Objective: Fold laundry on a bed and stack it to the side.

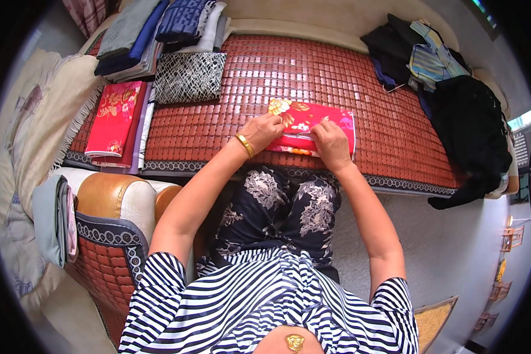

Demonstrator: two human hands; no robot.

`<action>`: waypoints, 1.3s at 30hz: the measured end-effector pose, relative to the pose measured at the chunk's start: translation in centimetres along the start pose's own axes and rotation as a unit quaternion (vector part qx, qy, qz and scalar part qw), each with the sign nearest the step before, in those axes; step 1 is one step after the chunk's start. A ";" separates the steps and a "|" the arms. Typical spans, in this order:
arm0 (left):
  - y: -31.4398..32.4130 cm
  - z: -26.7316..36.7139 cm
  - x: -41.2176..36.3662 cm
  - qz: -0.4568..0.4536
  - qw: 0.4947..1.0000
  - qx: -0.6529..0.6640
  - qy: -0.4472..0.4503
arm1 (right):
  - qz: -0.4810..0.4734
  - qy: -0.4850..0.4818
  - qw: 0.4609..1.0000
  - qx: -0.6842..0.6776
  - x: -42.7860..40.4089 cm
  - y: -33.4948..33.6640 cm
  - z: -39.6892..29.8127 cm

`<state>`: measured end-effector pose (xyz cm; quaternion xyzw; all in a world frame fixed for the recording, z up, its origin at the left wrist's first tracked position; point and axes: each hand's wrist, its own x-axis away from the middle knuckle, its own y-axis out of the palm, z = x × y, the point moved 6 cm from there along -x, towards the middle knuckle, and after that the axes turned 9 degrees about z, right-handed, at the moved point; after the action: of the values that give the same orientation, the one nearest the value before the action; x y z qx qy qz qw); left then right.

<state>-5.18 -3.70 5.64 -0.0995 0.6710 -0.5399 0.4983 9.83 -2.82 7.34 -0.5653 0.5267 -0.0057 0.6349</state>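
Note:
A folded red floral cloth (307, 116) lies right in front of me on the reddish-brown tile seat mat (230, 128). It shows yellow and pink flowers and has a pale edge at its right side. My left hand (264, 129) grips the cloth's left part, with a gold bangle on that wrist. At the front right, my right hand (332, 140) pinches the fold with bent fingers. Between the two hands an opening between the cloth's layers shows. The fingertips of both hands are partly hidden in the fabric.
Left of me lie a second folded red floral cloth (115, 117), a black-and-white patterned folded cloth (190, 77) and stacked folded fabrics (130, 31). Dark clothes (467, 128) and a striped garment (433, 57) are heaped at right. A sofa armrest (115, 194) stands close by my left arm.

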 end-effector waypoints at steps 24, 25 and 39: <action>-0.8 1.3 1.5 0.086 0.996 -0.015 -0.011 | 0.051 -0.068 0.992 0.088 1.0 -1.1 0.0; -0.6 1.2 1.6 0.064 0.998 -0.019 -0.010 | 0.052 -0.068 0.992 0.087 1.2 -1.4 0.1; -1.1 0.9 0.6 0.079 0.996 -0.038 -0.017 | 0.003 0.021 0.996 0.081 2.8 -1.2 1.0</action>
<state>-5.19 -5.13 6.30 -0.0746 0.6884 -0.4711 0.5464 12.46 -4.25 6.19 -0.5104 0.5390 -0.0585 0.6675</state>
